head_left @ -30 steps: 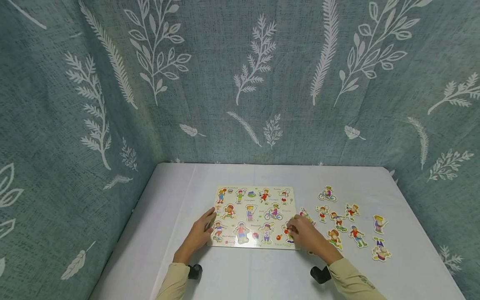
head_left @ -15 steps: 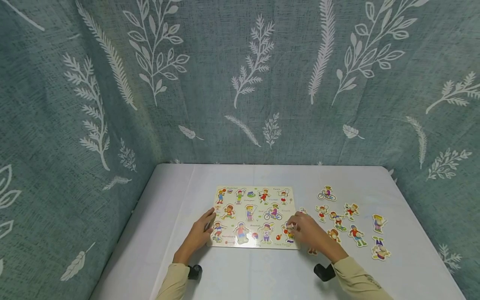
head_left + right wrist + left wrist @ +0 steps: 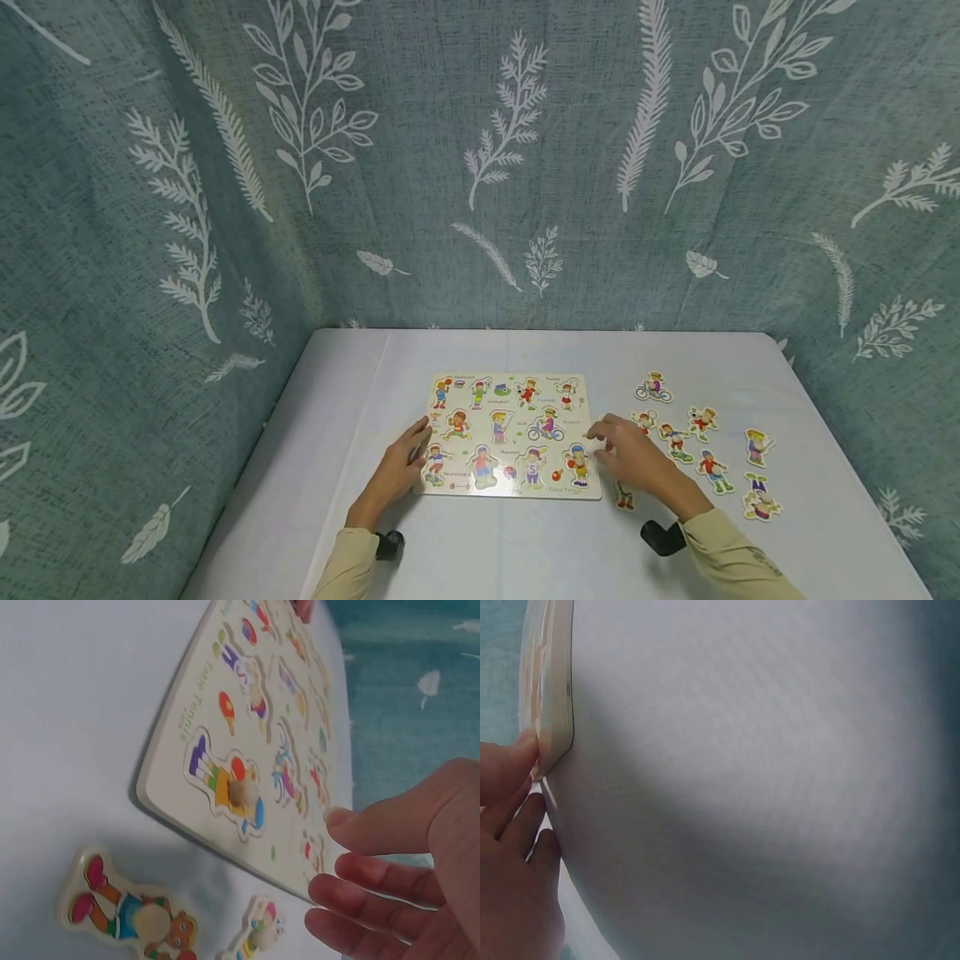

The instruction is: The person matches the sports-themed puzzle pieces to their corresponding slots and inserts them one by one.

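Observation:
A cream wooden puzzle board (image 3: pixel 510 493) with sports figures lies on the table. My left hand (image 3: pixel 397 462) holds its left edge; in the left wrist view the thumb is at the board's corner (image 3: pixel 559 712), fingers beside it. The table tennis piece (image 3: pixel 577 465) sits in its recess at the lower right, its round knob (image 3: pixel 241 792) showing in the right wrist view. Just off the right edge, my right hand (image 3: pixel 630 454) hovers with fingers apart, holding nothing. Close by on the table is a knobbed piece with pink shoes (image 3: pixel 97 874); a smaller piece (image 3: pixel 259 930) lies beyond it.
Several loose pieces lie right of the board, among them a cyclist (image 3: pixel 654 387), a football player (image 3: pixel 702 423), a skateboarder (image 3: pixel 677 442) and a golfer (image 3: pixel 757 447). A patterned green curtain (image 3: pixel 442 150) surrounds the white table (image 3: pixel 510 550).
My right hand has let go of the table tennis piece and drawn back to the right, leaving that piece in the board. My left hand stays at the left edge.

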{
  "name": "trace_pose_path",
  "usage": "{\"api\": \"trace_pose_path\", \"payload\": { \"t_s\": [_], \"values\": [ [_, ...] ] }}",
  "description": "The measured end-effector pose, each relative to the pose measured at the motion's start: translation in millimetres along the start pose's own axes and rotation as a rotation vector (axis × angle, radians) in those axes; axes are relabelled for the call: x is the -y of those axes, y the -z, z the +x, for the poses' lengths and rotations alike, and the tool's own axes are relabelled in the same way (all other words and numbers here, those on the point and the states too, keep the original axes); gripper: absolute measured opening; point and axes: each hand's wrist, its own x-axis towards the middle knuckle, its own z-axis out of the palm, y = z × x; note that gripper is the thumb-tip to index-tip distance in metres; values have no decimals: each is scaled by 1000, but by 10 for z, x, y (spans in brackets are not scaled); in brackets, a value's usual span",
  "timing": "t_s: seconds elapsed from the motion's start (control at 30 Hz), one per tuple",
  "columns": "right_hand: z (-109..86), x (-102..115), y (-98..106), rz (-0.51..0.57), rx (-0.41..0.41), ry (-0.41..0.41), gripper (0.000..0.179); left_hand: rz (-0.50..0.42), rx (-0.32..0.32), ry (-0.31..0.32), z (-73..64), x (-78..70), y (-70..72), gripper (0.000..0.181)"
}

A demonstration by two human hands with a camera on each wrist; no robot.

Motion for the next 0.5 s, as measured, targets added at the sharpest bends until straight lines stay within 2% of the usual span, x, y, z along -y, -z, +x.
{"api": "trace_pose_path", "payload": {
  "t_s": [0.27,0.5],
  "values": [
    [-44,-88,61,-22,-40,12,21,-11,5,21,15,10,-11,56],
    [-96,-152,102,-30,-27,-2,21,-20,0,9,12,5,-3,56]
  ]
}}
